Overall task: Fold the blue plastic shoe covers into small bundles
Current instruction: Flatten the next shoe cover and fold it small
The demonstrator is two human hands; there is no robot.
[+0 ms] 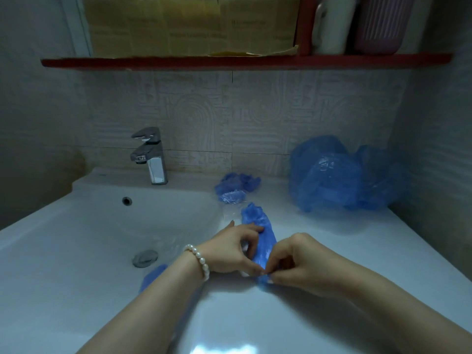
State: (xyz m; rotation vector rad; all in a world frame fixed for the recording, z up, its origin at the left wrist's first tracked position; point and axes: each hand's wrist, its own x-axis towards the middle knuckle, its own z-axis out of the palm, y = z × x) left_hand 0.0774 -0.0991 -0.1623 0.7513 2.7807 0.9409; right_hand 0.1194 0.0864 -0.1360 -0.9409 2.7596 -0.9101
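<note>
A blue plastic shoe cover lies stretched out on the white counter to the right of the basin. My left hand, with a pearl bracelet on the wrist, rests on its middle and pinches its near part. My right hand pinches the cover's near end with curled fingers. A small pile of crumpled blue shoe covers sits by the back wall. A large heap of blue plastic fills the back right corner. Another blue piece lies inside the basin, partly hidden by my left forearm.
The white sink basin with its drain takes the left side, with a chrome tap behind it. A red shelf overhead carries cardboard, a white container and a pink basket. Walls close in at left and right.
</note>
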